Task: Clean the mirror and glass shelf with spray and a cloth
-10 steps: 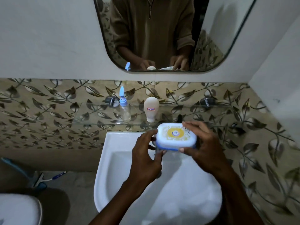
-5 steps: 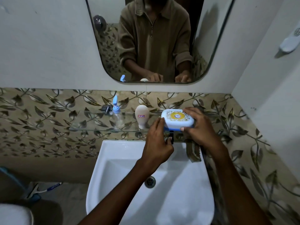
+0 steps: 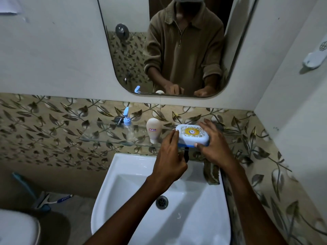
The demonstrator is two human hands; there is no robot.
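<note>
On the glass shelf (image 3: 106, 137) above the sink (image 3: 134, 175), a plastic soap box (image 3: 192, 135) is gripped at both ends by the left hand (image 3: 169, 156) and right hand (image 3: 215, 147), fingers curled round it. It is judged light, rigid and slippery; the shelf is judged fragile.

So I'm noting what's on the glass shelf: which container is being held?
The white-and-blue soap box, gripped by the left hand and right hand; the spray bottle and cream bottle stand untouched.
</note>
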